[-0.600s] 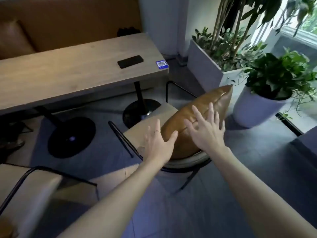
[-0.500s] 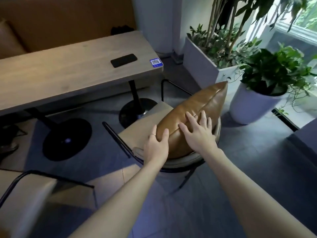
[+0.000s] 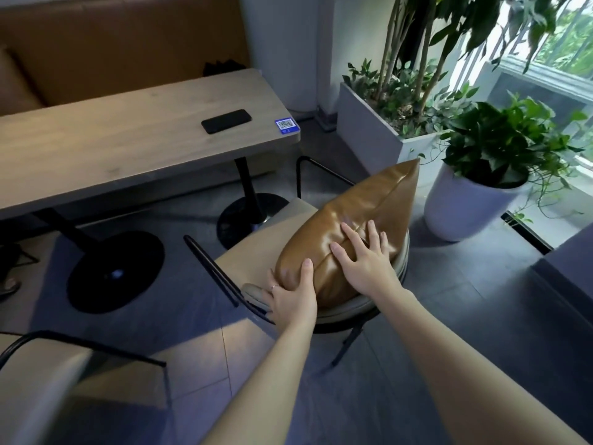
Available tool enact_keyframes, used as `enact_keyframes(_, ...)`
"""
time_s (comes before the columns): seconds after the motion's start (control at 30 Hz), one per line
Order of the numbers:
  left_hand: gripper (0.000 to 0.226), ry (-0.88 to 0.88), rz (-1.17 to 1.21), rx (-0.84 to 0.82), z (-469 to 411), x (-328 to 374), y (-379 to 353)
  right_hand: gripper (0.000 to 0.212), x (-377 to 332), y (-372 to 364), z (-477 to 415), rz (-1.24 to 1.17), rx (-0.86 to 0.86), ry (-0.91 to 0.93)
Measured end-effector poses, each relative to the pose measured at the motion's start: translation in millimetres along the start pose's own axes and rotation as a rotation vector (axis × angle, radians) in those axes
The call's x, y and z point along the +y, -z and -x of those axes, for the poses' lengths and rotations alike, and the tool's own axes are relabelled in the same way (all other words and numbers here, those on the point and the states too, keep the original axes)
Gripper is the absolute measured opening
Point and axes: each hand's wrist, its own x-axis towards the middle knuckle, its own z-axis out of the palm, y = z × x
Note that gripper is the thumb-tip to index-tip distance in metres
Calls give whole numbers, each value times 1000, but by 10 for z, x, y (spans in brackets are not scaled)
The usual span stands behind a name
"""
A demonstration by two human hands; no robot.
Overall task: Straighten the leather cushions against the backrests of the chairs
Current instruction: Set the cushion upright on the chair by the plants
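Note:
A brown leather cushion [image 3: 369, 200] stands on edge on a beige chair [image 3: 256, 248], leaning along the chair's curved padded backrest [image 3: 343, 311]. My left hand [image 3: 293, 298] cups the cushion's near-left corner, thumb on its upper face and fingers wrapped round the side. My right hand [image 3: 365, 261] lies flat on the cushion's upper face by the seam, fingers spread. The cushion's far corner points up toward the plants.
A wooden table [image 3: 128, 142] with a black phone [image 3: 226, 121] and a QR sticker [image 3: 285, 125] stands beyond the chair. A rectangular planter [image 3: 369, 133] and a round white pot [image 3: 462, 207] sit right. Another beige chair [image 3: 48, 380] is near left, a brown sofa [image 3: 112, 49] behind.
Both hands came down onto the cushion. My left hand slid to the near corner and wrapped round it; my right hand settled flat on the top.

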Motion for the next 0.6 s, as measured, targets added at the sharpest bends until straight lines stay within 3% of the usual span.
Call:
enact_keyframes(0.23, 110, 30, 132, 131, 80, -56, -146, 49, 145, 65, -92, 75, -15, 108)
enact_keyframes(0.43, 122, -12, 338, 234, 100, -123, -270, 39, 549, 274, -175, 150, 366, 402)
enact_keyframes(0.5, 129, -23, 398, 261, 102, -144, -307, 29, 635, 337, -251, 52, 375, 430)
enact_keyframes(0.6, 122, -32, 450, 281, 101, -164, -347, 21, 681, 420, -372, -321, 371, 189)
